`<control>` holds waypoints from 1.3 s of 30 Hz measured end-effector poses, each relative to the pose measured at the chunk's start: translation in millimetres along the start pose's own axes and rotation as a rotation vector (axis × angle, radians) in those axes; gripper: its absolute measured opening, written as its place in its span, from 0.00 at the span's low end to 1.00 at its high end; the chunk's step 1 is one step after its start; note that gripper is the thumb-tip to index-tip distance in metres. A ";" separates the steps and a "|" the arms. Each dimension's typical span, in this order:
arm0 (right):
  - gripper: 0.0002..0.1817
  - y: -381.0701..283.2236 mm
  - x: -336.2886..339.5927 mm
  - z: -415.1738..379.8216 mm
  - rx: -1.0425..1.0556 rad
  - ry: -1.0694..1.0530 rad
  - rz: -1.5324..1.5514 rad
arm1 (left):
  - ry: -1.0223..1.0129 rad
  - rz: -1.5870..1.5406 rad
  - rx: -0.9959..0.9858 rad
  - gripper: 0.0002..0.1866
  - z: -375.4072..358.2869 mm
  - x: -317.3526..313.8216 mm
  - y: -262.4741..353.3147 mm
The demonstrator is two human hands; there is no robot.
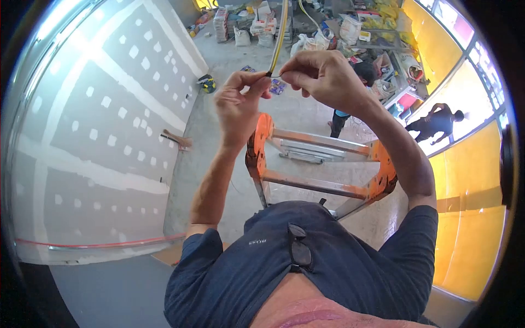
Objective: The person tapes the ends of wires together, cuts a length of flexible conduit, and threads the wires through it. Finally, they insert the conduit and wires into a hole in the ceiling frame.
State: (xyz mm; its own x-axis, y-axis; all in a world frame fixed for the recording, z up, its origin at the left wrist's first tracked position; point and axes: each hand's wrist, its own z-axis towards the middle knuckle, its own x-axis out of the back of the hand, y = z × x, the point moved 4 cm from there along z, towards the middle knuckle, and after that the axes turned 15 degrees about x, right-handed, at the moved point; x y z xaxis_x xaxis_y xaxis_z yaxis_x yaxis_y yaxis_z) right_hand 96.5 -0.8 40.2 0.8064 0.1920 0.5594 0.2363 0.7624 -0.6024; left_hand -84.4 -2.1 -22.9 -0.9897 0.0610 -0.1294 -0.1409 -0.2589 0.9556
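A yellow-and-white cable (282, 34) comes down from the top of the view, and its dark lower end lies at my left fingertips. My left hand (238, 104) is closed, thumb and forefinger pinching that end. Close beside it on the right, my right hand (324, 76) is also closed in a pinch. A short thin wire (276, 76) spans the small gap between the fingertips of both hands. Below my hands stands a ladder (322, 141) with orange joints and metal rungs, directly in front of my body.
A grey panel wall with white filler patches (117, 104) rises on the left. Bags (241, 37) and cluttered shelves (383, 41) stand at the back. One person (437, 121) is by the windows at right; another (340, 120) is partly hidden behind my right arm. Yellow panels (465, 240) line the right.
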 end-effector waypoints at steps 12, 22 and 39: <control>0.08 2.4 0.4 -5.7 -0.139 0.036 0.042 | 0.203 0.187 -0.231 0.06 -13.4 -10.6 -5.2; 0.07 -4.3 5.4 -7.5 -0.108 0.024 0.033 | -0.061 -0.105 0.039 0.07 -6.7 -5.4 1.7; 0.07 -4.4 10.9 -6.2 0.060 -0.034 -0.070 | -0.216 0.089 0.092 0.06 0.7 -9.1 4.9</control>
State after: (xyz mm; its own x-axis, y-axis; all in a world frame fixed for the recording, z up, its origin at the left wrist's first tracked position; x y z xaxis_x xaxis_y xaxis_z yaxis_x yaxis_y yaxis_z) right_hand 107.7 -5.8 45.4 0.7699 0.1567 0.6186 0.2578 0.8104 -0.5261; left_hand -76.0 -3.2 -16.8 -0.9684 0.2492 0.0061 -0.0411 -0.1838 0.9821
